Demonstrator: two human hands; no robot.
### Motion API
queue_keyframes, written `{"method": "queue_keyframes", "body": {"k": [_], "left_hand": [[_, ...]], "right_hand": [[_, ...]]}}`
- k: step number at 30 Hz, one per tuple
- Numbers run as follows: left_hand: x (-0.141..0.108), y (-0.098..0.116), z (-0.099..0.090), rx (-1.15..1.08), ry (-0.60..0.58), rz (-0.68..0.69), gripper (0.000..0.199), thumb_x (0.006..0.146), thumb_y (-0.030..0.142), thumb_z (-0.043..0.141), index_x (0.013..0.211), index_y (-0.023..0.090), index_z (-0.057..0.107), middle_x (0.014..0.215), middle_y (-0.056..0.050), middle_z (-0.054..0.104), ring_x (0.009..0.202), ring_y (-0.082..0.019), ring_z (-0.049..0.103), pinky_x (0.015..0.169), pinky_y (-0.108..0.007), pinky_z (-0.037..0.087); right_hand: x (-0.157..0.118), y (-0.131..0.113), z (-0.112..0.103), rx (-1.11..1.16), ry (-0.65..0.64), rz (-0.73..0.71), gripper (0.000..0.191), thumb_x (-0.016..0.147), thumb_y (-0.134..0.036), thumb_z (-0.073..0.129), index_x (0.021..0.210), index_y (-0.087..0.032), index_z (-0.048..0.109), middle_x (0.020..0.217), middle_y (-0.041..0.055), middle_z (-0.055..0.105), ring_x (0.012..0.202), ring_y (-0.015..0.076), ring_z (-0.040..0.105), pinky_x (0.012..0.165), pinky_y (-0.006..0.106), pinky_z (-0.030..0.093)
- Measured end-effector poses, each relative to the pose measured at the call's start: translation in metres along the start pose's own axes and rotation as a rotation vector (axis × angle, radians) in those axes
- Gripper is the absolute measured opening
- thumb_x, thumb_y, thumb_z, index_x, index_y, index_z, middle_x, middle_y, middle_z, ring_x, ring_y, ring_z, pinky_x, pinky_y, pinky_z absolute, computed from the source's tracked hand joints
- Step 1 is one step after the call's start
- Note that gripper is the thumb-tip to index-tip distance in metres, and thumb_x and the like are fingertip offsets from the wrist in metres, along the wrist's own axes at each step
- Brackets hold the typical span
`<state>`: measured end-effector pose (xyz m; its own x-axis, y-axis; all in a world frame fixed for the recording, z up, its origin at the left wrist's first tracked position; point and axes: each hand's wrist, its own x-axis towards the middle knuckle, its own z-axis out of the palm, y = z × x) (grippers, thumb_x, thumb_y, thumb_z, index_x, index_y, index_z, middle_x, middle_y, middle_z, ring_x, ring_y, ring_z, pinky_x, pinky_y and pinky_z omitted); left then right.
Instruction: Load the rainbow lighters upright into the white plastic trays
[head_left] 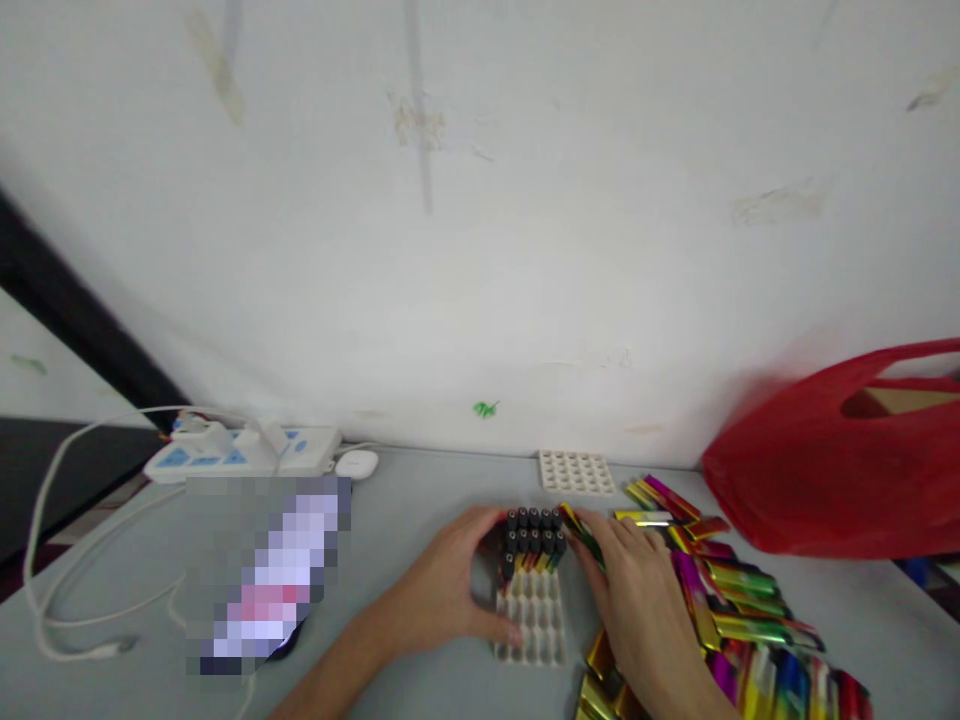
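A white tray [530, 625] with rows of round pockets lies in the middle of the table. Black-capped tubes [534, 532] with shiny coloured bodies stand upright in its far rows; the near rows hold none. My left hand [457, 580] curves around the tray's left side, its thumb on the near left part and its fingers by the far tubes, gripping the tray. Just right of the tubes, my right hand [626, 585] has its fingers closed on a shiny gold and green tube [582, 530]. Loose shiny tubes [750, 600] in many colours lie in a pile beside that hand.
Near the wall lies a second white tray [576, 471]. A red bag [810, 470] stands at the right. To the left are a power strip [247, 452] with white cables, a small white device [356, 463] and a pixelated phone-like screen [281, 575].
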<state>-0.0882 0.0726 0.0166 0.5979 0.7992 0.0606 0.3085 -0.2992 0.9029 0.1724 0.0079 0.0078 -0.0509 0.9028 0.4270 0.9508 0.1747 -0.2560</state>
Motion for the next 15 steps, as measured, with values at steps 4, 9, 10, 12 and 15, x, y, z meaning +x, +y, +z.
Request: {"method": "queue_keyframes", "body": {"k": [4, 9, 10, 12, 15], "left_hand": [[0.0, 0.0, 0.0, -0.002, -0.001, -0.017, 0.112, 0.055, 0.049, 0.114, 0.153, 0.023, 0.066, 0.147, -0.011, 0.072, 0.13, -0.039, 0.067, 0.112, -0.045, 0.052], [0.0, 0.0, 0.0, 0.004, -0.008, -0.019, 0.111, 0.056, 0.048, 0.113, 0.154, 0.023, 0.066, 0.149, -0.012, 0.071, 0.133, -0.039, 0.066, 0.115, -0.047, 0.051], [0.0, -0.001, 0.0, 0.003, -0.009, -0.018, 0.112, 0.056, 0.047, 0.114, 0.155, 0.023, 0.066, 0.15, -0.013, 0.071, 0.133, -0.039, 0.066, 0.115, -0.047, 0.051], [0.0, -0.001, 0.0, 0.007, -0.004, -0.021, 0.114, 0.055, 0.047, 0.114, 0.155, 0.023, 0.066, 0.151, -0.013, 0.07, 0.135, -0.04, 0.065, 0.117, -0.048, 0.051], [-0.001, -0.002, 0.0, 0.015, 0.002, -0.033, 0.114, 0.054, 0.051, 0.114, 0.154, 0.023, 0.067, 0.154, -0.014, 0.068, 0.139, -0.042, 0.063, 0.121, -0.05, 0.049]], "right_hand": [[0.005, -0.004, -0.012, 0.35, 0.015, 0.203, 0.032, 0.112, -0.041, 0.062, 0.139, -0.026, 0.072, 0.103, 0.0055, 0.081, 0.094, 0.0311, 0.076, 0.084, 0.04, 0.053], [0.008, -0.016, -0.025, 0.606, 0.109, 0.348, 0.034, 0.105, -0.055, 0.071, 0.116, -0.024, 0.08, 0.096, 0.0041, 0.078, 0.088, 0.0276, 0.072, 0.08, 0.035, 0.051], [0.009, -0.017, -0.026, 0.626, 0.132, 0.346, 0.033, 0.104, -0.055, 0.073, 0.113, -0.024, 0.08, 0.093, 0.0031, 0.076, 0.088, 0.0268, 0.07, 0.08, 0.034, 0.05], [0.009, -0.019, -0.028, 0.652, 0.156, 0.346, 0.03, 0.104, -0.054, 0.073, 0.103, -0.024, 0.078, 0.084, -0.0002, 0.069, 0.081, 0.024, 0.063, 0.077, 0.033, 0.046], [0.009, -0.023, -0.029, 0.701, 0.19, 0.37, 0.039, 0.106, -0.056, 0.071, 0.083, -0.025, 0.065, 0.081, -0.0018, 0.06, 0.077, 0.0215, 0.056, 0.073, 0.032, 0.042]]}}
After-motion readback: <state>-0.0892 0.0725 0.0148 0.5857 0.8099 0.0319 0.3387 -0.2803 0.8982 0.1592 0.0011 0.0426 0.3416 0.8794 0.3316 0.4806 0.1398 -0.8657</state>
